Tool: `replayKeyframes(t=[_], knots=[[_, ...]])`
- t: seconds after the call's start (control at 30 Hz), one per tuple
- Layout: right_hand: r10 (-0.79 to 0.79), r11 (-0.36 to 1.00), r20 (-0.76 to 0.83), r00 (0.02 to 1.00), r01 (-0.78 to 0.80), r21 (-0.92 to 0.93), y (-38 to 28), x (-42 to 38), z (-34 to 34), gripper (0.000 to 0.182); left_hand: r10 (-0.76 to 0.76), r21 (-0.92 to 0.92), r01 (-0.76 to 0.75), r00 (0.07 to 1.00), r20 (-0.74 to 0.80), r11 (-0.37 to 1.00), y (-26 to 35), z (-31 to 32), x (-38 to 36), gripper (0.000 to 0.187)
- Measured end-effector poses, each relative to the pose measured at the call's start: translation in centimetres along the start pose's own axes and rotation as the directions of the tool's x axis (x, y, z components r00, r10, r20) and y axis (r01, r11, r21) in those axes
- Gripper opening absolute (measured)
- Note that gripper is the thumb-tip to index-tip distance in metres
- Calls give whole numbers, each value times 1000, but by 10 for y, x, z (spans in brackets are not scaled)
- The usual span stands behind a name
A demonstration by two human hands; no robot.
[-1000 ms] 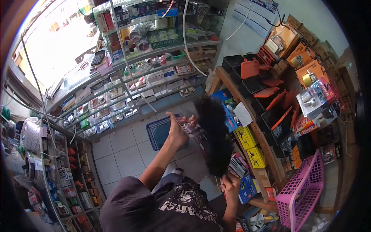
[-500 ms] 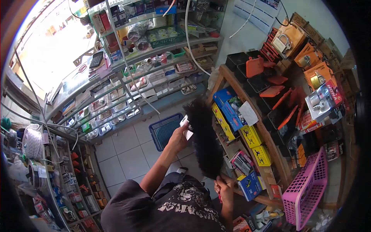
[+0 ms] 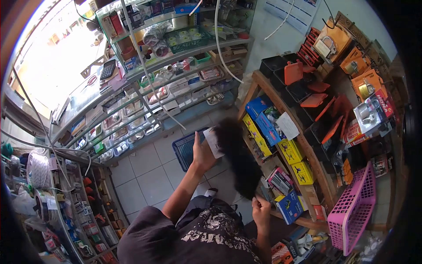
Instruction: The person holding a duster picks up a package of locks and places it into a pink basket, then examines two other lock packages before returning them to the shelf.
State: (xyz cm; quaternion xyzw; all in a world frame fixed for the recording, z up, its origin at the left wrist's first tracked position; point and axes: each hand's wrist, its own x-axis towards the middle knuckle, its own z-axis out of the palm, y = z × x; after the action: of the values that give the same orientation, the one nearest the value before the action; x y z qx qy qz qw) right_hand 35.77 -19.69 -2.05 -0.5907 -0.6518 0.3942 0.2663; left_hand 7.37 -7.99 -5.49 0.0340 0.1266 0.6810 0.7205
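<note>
My right hand (image 3: 261, 210) is closed round the handle end of a fluffy black duster (image 3: 241, 163). The duster reaches up and to the left, its far end blurred. In my left hand (image 3: 203, 156) is a small white box (image 3: 213, 143) with dark print, held by the fingers while the thumb points up. The box lies against the duster's left edge, and the bristles partly hide it. Below and behind my left hand a blue basket (image 3: 178, 152) rests on the tiled floor.
A wooden shelf (image 3: 303, 145) at my right bears yellow and blue boxes, black bins with orange lids and padlocks. A pink basket (image 3: 354, 211) leans near it. Ahead stands a glass display counter (image 3: 167, 116); loose white cables hang before it. Packed shelves (image 3: 74, 202) line the left.
My left hand has turned, so its thumb stands up and the white box's broader face shows. The duster's upper end has moved a little to the right, and its lower end with my right hand too.
</note>
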Motion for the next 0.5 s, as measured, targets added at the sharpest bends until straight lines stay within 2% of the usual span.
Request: replayKeyframes(t=[0.07,0.13,0.17,0.2,0.23,0.27,0.4,0.47,0.5], knots=[[-36,999,41,998,36,4,4,0,3,17,-8,32,7,999,41,999,0,0,0,81],[-63,998,75,995,62,15,9,-4,3,16,-23,-107,21,1000,-21,994,2,3,-5,79],[-64,998,70,996,63,16,4,-3,5,16,-40,-39,58,932,360,998,7,3,-5,78],[-84,996,26,996,83,35,-2,-3,7,16,-42,-39,60,932,360,997,7,3,-5,78],[-99,994,-16,995,100,54,-8,-4,10,15,-45,-4,46,987,152,999,4,3,-7,77],[-93,994,-18,996,93,55,-10,-4,14,15,-40,34,42,997,-64,999,2,15,-12,76],[-54,997,-54,997,57,58,-15,8,26,16,-6,-33,7,1000,31,999,-16,39,-18,75],[-131,989,-1,991,130,75,-14,10,36,16,-209,3,211,971,-118,978,-17,44,-29,74],[-159,975,-13,987,159,157,-17,6,42,18,-214,9,217,970,-113,976,-14,56,-30,74]])
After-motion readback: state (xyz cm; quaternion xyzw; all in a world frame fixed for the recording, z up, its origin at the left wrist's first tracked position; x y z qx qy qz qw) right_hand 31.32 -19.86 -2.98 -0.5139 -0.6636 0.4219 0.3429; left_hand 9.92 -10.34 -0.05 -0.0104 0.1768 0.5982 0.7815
